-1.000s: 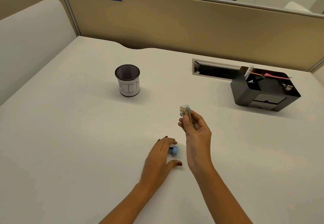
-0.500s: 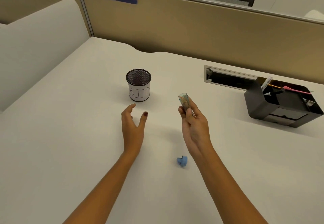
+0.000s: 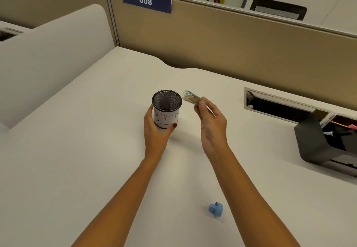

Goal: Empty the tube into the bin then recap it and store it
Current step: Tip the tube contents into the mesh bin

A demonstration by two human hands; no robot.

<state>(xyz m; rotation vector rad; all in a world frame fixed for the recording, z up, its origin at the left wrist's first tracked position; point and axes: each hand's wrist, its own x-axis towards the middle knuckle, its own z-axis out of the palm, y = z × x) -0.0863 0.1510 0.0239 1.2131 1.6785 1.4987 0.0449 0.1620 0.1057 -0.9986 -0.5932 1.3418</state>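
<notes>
Tube (image 3: pixel 191 99): clear, uncapped, tilted with its open mouth toward the bin (image 3: pixel 167 109), mouth just beside the rim, not over it. Some mixed, coloured contents visible inside. Your right hand (image 3: pixel 212 126) pinches the tube's lower end between thumb and fingers (image 3: pixel 201 106); palm faces left.

Bin: black mesh cup with a white paper label, upright on the desk (image 3: pixel 81 150). Your left hand (image 3: pixel 154 128) wraps its near side, fingers curled round the left wall, thumb pressed on the label at lower right.

Cap (image 3: pixel 216 209): blue, lying on the desk well behind both hands, toward you, beside your right forearm.

Black organiser (image 3: pixel 316 142) far right of the right-hand fingers, pens inside.
</notes>
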